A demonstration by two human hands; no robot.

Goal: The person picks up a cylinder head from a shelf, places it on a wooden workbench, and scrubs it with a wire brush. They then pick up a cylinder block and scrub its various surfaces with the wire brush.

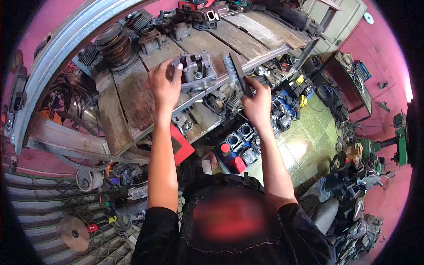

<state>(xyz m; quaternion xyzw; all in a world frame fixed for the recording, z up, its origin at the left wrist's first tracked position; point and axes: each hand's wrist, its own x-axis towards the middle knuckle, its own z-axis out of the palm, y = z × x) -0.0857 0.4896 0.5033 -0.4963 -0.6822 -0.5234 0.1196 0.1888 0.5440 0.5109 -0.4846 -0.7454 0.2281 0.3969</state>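
Note:
At the front edge of the wooden bench point(132, 92) sits a grey metal engine part point(198, 73) with its open cavities facing up. My left hand point(165, 84) is at the left side of this part, thumb and fingers apart and curved against it. To the right of the part, my right hand point(257, 98) is wrapped round the dark handle of a brush point(238, 73). The brush is tilted, with its pale bristles facing left towards the metal part and a small gap between them.
Stacked round parts point(117, 44) and metal castings point(152, 40) stand at the back left of the bench. A shelf below holds more parts. Cylinder blocks point(234, 140) and red-capped containers point(237, 164) lie lower down. A motorcycle point(369, 181) is at the right.

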